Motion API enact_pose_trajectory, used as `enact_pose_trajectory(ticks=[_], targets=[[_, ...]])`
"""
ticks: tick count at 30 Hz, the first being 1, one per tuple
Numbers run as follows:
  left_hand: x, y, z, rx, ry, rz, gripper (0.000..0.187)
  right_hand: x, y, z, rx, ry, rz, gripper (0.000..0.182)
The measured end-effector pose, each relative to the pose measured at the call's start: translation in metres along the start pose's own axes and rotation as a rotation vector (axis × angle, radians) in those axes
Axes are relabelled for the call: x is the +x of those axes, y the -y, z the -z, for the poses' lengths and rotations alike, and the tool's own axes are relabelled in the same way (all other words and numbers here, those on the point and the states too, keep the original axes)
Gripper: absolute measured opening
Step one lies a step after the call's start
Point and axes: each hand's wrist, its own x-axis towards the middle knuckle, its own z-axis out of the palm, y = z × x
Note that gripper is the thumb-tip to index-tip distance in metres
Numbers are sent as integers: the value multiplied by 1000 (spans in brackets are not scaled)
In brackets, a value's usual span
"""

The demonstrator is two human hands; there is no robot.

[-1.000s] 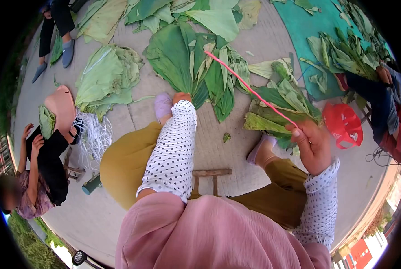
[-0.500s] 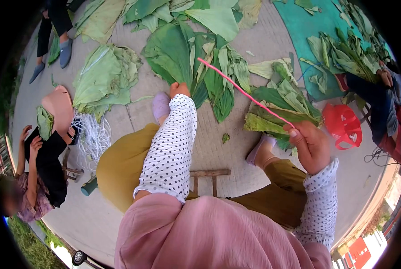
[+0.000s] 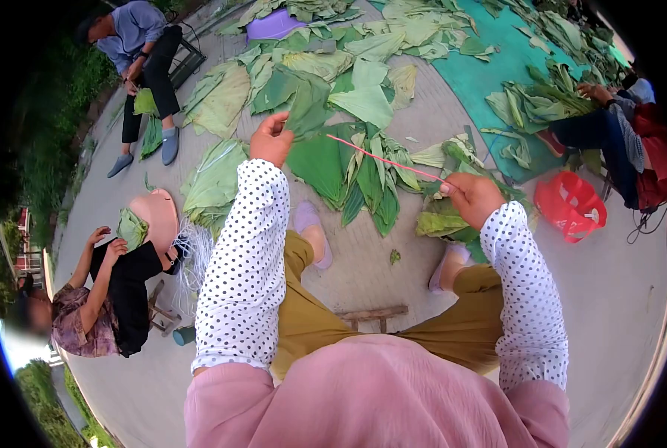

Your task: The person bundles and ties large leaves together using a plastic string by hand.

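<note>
My left hand [image 3: 271, 140] is raised, its fingers closed on the edge of a broad green leaf [image 3: 309, 104]. That leaf hangs over a pile of flat and folded leaves [image 3: 363, 168] on the ground in front of me. In my right hand [image 3: 474, 198], thumb and fingers pinch one end of a thin pink rod [image 3: 385, 160]. Its far end points left, in front of the leaf pile. Below my right hand lies another bunch of leaves [image 3: 441, 224], partly covered by it.
A red plastic basket [image 3: 570, 205] stands at my right. At left are a leaf stack [image 3: 214, 187], white strings [image 3: 193, 261] and a pink basin [image 3: 154, 216] beside a seated person. Other people sit at upper left and right. A green mat [image 3: 460, 82] holds more leaves.
My left hand has risen and moved left, lifting the leaf. My right hand has shifted slightly left and up with the pink rod. The view has tilted upward.
</note>
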Motion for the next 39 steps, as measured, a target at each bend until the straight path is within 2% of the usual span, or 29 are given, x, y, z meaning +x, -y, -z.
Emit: enact_pose_trajectory(ticks=[5,8,11,23,30,32,39], targets=[[-32,-53,10,-152,-53,34,32,-2,-3,-4,-26,-28,7,20],[-43,-54,1,-457,-43,290,26,-1,-8,-13,-52,-9,11,20],[-50,-66,-15,-535,25,245,25,1,-2,-14,-77,25,-16,21],[-50,-73,-30,-539,152,250,19,4,8,-10,-90,2,-55,24],[-49,-70,-32,-532,97,224,18,5,5,-9,-99,19,-56,23],[-51,-73,-33,-557,59,216,27,4,8,-8,-99,20,-65,23],[-49,-68,-33,-501,27,226,25,6,8,-10,-71,26,-44,20]])
